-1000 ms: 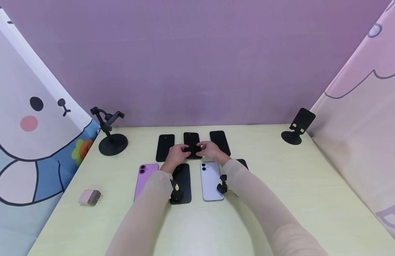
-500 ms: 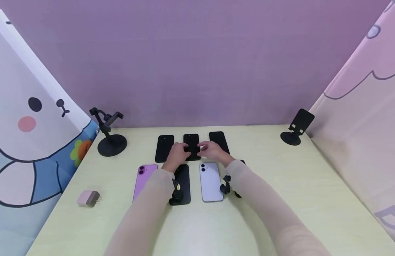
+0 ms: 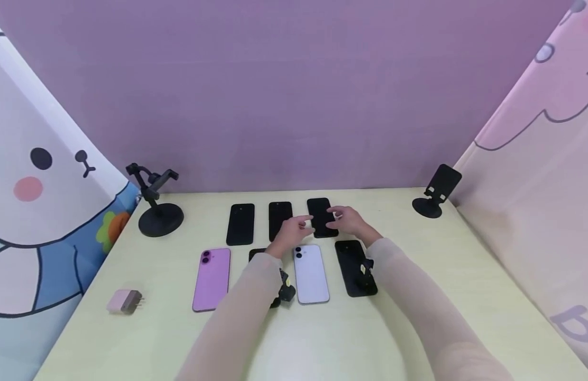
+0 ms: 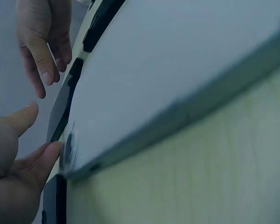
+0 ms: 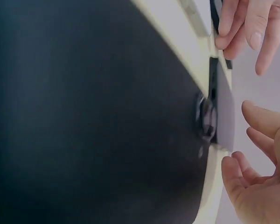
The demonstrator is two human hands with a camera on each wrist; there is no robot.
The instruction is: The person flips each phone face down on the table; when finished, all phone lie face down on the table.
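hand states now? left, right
Left hand: open, fingers at the left edge of the rear right black phone, holding nothing.
Right hand: open at that phone's right edge, no grip.

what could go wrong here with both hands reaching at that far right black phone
The flat black phone in the back row lies between the left hand and right hand; neither grips it yet, so a thin slab could slip when pinched. The left forearm crosses the lavender phone and may nudge it. The right wrist hangs over the near black phone and could drag it.
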